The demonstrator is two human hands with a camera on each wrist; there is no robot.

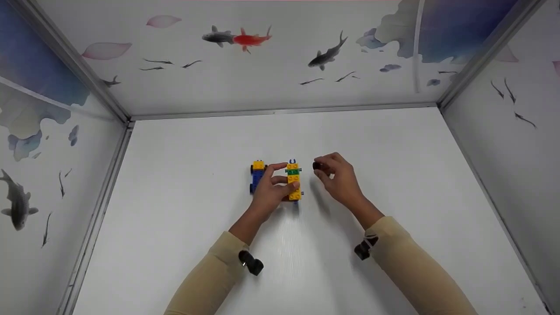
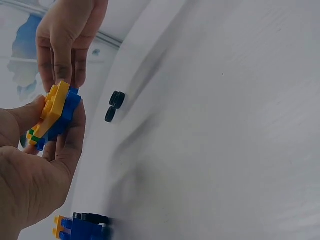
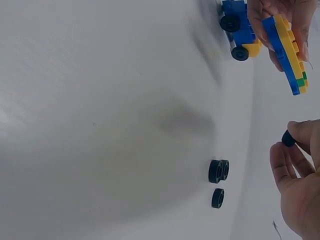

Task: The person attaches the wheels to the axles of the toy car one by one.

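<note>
A toy car body (image 1: pixel 294 180) of yellow and green bricks on a blue base is held upright between the thumb and fingers of my left hand (image 1: pixel 270 192). Small axle ends stick out at its sides in the head view. To the right of it, my right hand (image 1: pixel 340 180) pinches a small black toy wheel (image 3: pixel 287 138) between thumb and fingertips, apart from the car body. Just left of my left hand stands a second toy car (image 1: pixel 257 178), blue and yellow with black wheels, partly covered by that hand.
Several loose black wheels (image 3: pixel 216 171) lie on the white table (image 1: pixel 197 245), seen in both wrist views. White panels with painted fish (image 1: pixel 326 57) wall the table in at the back and both sides.
</note>
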